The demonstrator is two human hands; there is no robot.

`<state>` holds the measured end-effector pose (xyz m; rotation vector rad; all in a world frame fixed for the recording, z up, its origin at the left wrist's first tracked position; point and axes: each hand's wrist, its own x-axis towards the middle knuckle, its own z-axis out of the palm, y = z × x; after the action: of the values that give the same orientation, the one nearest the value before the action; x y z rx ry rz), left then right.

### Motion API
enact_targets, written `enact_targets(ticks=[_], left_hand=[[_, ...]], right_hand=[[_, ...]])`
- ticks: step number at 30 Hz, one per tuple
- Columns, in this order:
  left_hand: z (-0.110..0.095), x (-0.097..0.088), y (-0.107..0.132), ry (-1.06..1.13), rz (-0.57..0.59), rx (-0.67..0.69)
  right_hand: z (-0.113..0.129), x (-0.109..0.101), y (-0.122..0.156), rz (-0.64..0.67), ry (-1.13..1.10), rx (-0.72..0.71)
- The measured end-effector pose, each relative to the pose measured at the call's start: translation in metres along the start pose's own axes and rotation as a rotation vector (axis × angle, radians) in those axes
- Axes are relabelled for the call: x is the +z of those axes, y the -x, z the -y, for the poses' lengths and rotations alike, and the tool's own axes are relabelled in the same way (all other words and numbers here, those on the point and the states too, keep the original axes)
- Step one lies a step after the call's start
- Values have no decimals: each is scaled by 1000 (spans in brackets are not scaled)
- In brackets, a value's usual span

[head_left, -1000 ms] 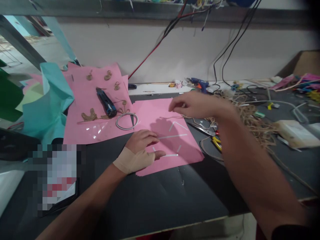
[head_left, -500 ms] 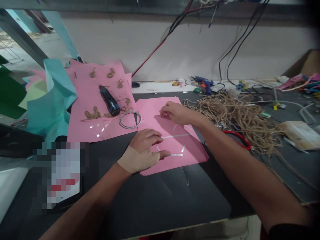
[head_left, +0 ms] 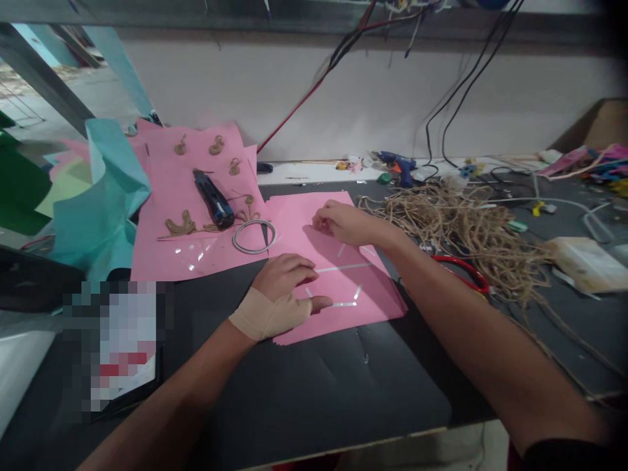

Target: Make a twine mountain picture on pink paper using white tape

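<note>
Lying underneath: pink sheet point(head_left: 289, 210) | left fingers point(head_left: 298, 263) parted on it | right fingers point(head_left: 322, 218) curled over it, cannot tell if gripping

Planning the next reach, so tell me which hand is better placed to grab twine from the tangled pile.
Likely the right hand: it is nearer the twine pile. The left hand rests on the pink paper, farther off, with the right arm between.

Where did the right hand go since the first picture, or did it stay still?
Yes, it moved. Judged against the blue glue gun, the right hand went left and nearer the person, further over the pink sheet.
</note>
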<state>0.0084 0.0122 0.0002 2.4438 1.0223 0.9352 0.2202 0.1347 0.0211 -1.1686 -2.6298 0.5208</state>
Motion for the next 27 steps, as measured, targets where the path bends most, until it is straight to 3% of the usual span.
enact_targets(ticks=[6, 9, 12, 18, 27], left_hand=[[1, 0, 0, -16, -4, 9], [0, 0, 0, -18, -10, 15], [0, -1, 0, -18, -6, 12], [-1, -1, 0, -12, 13, -15], [-1, 0, -1, -28, 1, -7]], right_hand=[[9, -21, 18, -147, -23, 72], [19, -27, 38, -135, 2, 53], [25, -15, 56, -118, 10, 66], [22, 17, 72, -282, -5, 162], [24, 15, 71, -254, -43, 154]])
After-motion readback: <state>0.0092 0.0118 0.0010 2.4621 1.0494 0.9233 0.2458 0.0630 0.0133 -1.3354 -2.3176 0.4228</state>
